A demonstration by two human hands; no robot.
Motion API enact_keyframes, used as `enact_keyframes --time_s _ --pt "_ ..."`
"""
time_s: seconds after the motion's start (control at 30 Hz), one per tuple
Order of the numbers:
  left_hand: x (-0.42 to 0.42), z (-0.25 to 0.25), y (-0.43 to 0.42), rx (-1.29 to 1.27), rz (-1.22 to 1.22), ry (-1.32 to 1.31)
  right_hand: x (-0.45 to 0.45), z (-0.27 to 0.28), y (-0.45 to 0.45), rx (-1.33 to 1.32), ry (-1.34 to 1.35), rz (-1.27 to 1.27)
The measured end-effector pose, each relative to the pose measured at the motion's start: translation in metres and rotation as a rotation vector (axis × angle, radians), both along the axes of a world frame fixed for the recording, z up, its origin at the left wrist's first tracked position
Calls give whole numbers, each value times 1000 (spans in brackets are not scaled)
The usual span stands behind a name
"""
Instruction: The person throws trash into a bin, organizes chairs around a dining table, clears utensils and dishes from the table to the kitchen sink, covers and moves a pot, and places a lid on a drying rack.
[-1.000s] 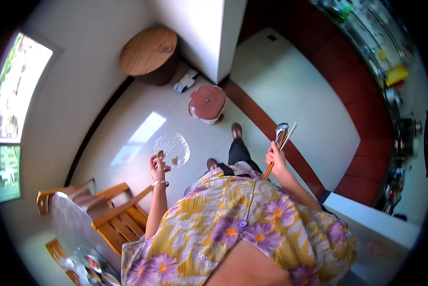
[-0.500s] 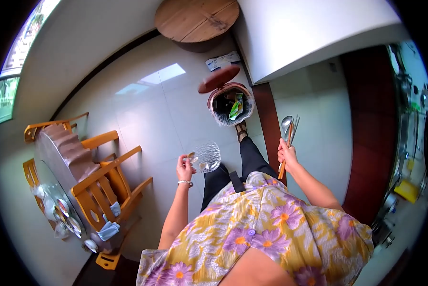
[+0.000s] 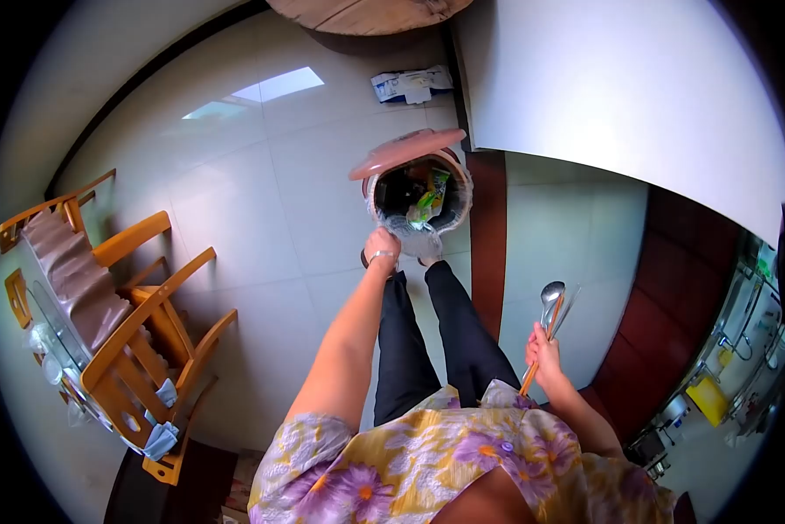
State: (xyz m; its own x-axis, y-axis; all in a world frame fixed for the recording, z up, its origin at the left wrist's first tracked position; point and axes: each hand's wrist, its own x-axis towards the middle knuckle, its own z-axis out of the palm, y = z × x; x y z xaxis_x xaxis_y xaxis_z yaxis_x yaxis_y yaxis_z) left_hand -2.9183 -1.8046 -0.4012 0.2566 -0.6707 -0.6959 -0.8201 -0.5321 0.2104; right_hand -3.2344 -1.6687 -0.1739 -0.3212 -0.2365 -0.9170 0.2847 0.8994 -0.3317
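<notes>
left hand (image 3: 382,246) grasps clear dish (image 3: 420,240), which lies at its 3 o'clock | open bin (image 3: 467,188) at 1 o'clock, left nearer; dish-rim contact unclear | right hand (image 3: 543,349) clenches spoon (image 3: 551,295), bowl toward 12

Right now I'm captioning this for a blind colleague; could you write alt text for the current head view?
A person's left hand holds a clear dish at the near edge of an open, bag-lined bin with green packaging inside. The right hand grips a metal spoon and slender utensils. Wooden chairs stand at the picture's left.
</notes>
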Motion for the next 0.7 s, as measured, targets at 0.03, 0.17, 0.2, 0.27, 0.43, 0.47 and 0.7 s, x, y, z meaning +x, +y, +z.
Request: enact_keyframes --time_s 0.03,0.17,0.2,0.27,0.43,0.47,0.7 --pt "-4 -9 -9 10 2 1 -1 -1 -1 18 -2 -35" --pt "-12 -5 -22 235 93 -10 -3 -3 -7 37 4 -109" --pt "-11 -3 -18 231 85 -8 -3 -1 -10 41 -3 -108" --pt "-6 0 -9 219 84 -15 -2 1 -19 14 -42 -101" --pt "21 39 42 -32 331 159 15 10 -40 -41 -86 16" --pt "30 19 70 -167 374 224 19 11 -43 -55 -97 76" --pt "66 121 169 -275 865 442 55 27 -61 -189 -156 350"
